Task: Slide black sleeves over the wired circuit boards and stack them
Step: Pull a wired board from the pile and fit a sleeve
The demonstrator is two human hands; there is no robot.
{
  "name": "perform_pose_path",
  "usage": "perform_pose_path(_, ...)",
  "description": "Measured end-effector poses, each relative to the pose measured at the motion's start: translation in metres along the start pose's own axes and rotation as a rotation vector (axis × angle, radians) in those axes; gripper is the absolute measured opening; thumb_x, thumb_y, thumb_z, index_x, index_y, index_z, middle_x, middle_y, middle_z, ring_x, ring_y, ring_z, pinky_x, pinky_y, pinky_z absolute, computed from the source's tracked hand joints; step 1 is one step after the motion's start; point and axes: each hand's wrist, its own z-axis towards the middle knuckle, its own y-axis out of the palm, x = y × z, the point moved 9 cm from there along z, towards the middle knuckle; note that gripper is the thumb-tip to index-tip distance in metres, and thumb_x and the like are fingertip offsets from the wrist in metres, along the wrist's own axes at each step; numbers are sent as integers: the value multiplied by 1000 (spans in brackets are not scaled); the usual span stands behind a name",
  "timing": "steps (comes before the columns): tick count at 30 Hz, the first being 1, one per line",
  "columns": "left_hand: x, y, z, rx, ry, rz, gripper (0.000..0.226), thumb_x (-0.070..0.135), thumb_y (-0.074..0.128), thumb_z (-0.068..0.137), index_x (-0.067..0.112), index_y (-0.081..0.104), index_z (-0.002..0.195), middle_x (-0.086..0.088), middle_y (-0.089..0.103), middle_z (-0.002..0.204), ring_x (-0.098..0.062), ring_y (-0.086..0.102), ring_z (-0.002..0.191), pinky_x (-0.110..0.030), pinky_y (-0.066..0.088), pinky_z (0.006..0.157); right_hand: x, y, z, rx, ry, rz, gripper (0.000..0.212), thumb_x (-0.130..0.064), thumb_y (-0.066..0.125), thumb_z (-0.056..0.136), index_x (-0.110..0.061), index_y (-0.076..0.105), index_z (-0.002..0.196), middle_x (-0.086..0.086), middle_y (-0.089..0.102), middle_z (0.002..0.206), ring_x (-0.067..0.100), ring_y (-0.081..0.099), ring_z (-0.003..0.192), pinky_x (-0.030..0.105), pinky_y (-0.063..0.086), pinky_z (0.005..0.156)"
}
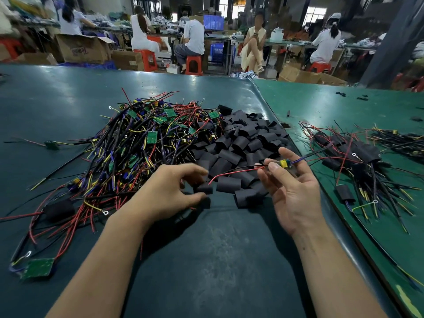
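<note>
— Where's the board?
— The right hand [296, 193] pinches a wired board [284, 162] between thumb and fingers [289, 154]. The left hand [167, 191] curls round one sleeve [203, 188], thumb and fingers gripping it.
— And farther out?
— A sleeve pile [243, 143] mid-table [206, 260], a tangle of boards [142, 143] leftward, and sleeved boards [358, 157] toward the right edge.

Bright daylight enters through windows [317, 12] at the upper right of the frame, leaving pale glare on the green table [190, 86] near centre. Soft shadows fall below the forearms at lower centre. Wide-angle distortion bends the edges, and the background workers look soft.
</note>
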Motion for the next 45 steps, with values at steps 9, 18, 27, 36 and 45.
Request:
perform_pose_path(9,8,-15,-2,159,109,-238,47,17,85,72,30,67,114,13,74,101,-8,69,99,-38,55,85,-8,-7,-1,104,-64,48,30,13,60,87,-11,66,103,16,65,89,20,71,71,25,59,66)
perform_pose_path(18,20,-17,-2,214,163,-216,45,24,81,71,31,67,113,15,73,100,-10,69,98,-41,55,81,-11,-12,0,147,-127,-48,29,12,64,85,-13,67,100,12,65,87,18,70,74,25,58,66)
perform_pose_path(27,22,-15,-3,187,172,-167,45,14,85,73,21,69,114,13,73,100,-6,68,97,-38,55,83,-14,-10,0,139,-195,-127,28,10,65,86,-13,67,100,3,69,79,17,70,76,26,58,69)
perform_pose_path(36,60,3,-9,283,345,227,44,21,80,78,17,67,120,5,73,103,-11,62,87,-34,49,83,22,39,-21,-191,-68,-259,21,-5,50,100,-14,67,109,8,75,97,19,71,91,24,56,77)
perform_pose_path(45,56,2,-7,304,329,-132,50,8,79,80,29,60,122,19,68,111,2,64,106,-21,51,94,18,49,-27,-287,-59,-266,28,-17,60,85,-9,63,111,9,76,101,25,73,89,36,61,75)
